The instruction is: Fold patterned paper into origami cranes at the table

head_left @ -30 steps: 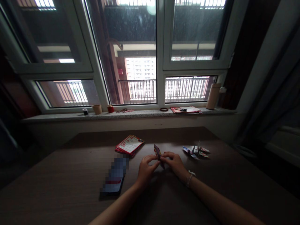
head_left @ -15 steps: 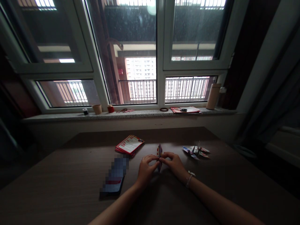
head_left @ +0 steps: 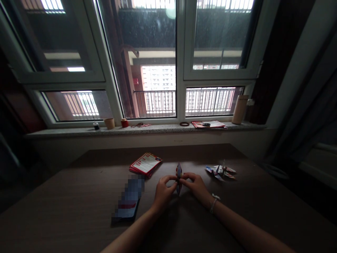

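Between my two hands a small piece of folded colored paper stands on edge, narrow side toward me, its ends pointing away and toward me. My left hand pinches it from the left with thumb and fingertips. From the right, the thumb and fingers of my right hand pinch it at the same height. Fingers cover the middle of the paper. To the right of my right hand lie several folded paper cranes close together. A bracelet circles my right wrist.
A stack of red-bordered printed sheets lies left of my hands, with a phone-like, partly pixelated object nearer me. The windowsill holds a paper cup, a red container, scissors on papers and a bottle.
Both hands still pinch the folded paper at nearly the same spot. The fingers have shifted slightly on it; the view has tilted up a little.
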A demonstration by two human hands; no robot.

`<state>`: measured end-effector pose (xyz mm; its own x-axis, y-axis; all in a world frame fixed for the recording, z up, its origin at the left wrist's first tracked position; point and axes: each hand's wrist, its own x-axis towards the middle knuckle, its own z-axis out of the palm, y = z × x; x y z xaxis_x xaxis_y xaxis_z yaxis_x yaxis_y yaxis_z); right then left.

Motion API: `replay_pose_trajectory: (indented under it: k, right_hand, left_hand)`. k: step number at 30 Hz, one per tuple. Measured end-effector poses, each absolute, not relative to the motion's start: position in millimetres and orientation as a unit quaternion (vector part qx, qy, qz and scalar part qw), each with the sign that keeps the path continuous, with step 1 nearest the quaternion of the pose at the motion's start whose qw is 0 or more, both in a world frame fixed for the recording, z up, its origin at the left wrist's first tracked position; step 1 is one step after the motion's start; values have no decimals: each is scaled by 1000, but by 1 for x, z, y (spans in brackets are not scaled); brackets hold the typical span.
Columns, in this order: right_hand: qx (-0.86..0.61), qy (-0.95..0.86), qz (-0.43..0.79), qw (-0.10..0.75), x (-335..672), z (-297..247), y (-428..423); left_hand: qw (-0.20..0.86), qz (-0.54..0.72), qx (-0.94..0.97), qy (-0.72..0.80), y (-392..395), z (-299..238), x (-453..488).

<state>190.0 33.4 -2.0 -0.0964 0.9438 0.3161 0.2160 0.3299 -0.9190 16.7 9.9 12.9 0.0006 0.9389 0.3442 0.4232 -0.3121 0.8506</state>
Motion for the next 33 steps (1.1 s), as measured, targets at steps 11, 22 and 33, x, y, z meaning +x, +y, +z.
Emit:
replay_pose_trajectory:
  k: [11,22,33]
  right_hand:
    - [-460,-657,354,482,188,2,28]
    - [-458,-645,368,489,189,3,30]
    - [-418,-611,426,520,188,3,31]
  left_hand:
    - [270,468,642,544,13,12,15]
    - [316,516,626,492,14,16,15]
    - [330,505,635,482,10,20,15]
